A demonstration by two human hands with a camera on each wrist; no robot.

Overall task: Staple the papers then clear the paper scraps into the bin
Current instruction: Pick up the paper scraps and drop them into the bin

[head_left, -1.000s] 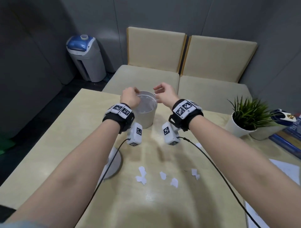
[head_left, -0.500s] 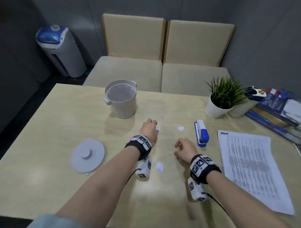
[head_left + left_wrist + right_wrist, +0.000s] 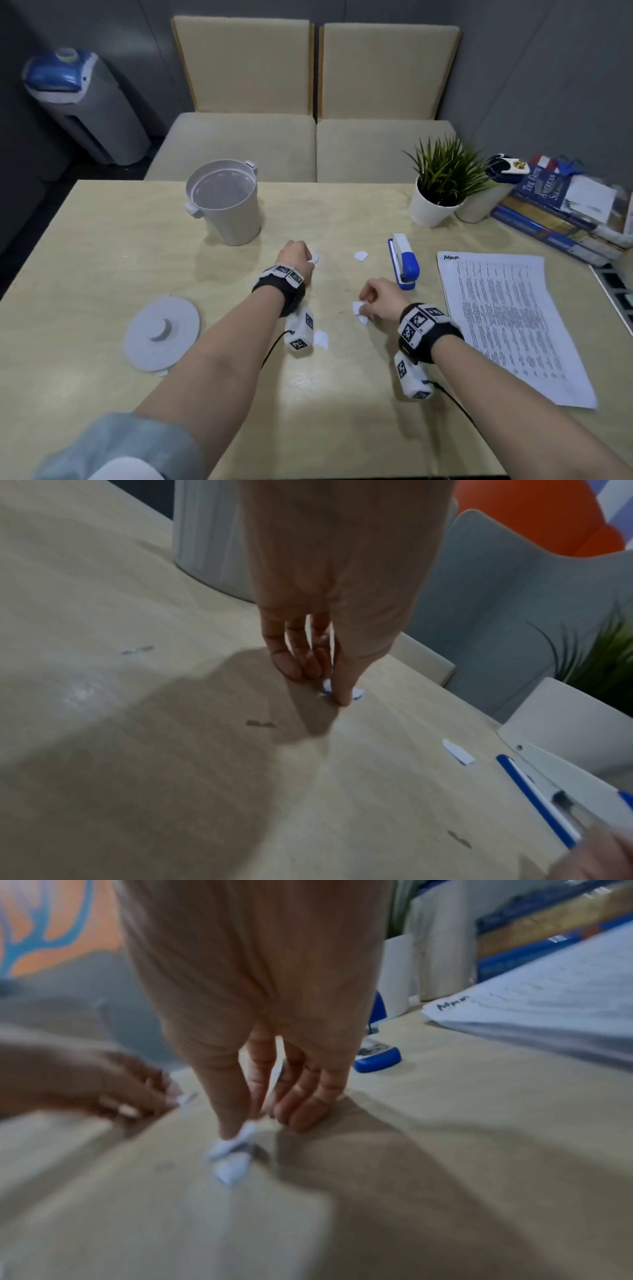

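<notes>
Small white paper scraps lie on the wooden table (image 3: 102,240). My left hand (image 3: 297,256) is down on the table with fingers curled, its thumb and fingertips (image 3: 298,669) closing on one scrap (image 3: 358,693) that sticks out on its right side (image 3: 314,257). My right hand (image 3: 253,1123) pinches a scrap (image 3: 240,1137) between thumb and forefinger, and a second scrap (image 3: 232,1169) lies just under it. In the head view the right hand (image 3: 378,301) sits left of the printed papers (image 3: 507,322). Loose scraps lie at the table's middle (image 3: 361,255) and by my left wrist (image 3: 322,339). The open grey bin (image 3: 224,202) stands beyond my left hand.
The bin's round lid (image 3: 162,334) lies at the left. A blue and white stapler (image 3: 404,262) lies between my right hand and the papers. A potted plant (image 3: 440,185) and stacked books (image 3: 561,205) fill the far right. Two cushioned seats stand behind the table.
Both hands came away from above the bin and dropped to the table. Since half a second ago the right hand has closed on a scrap; the left stays at its scrap.
</notes>
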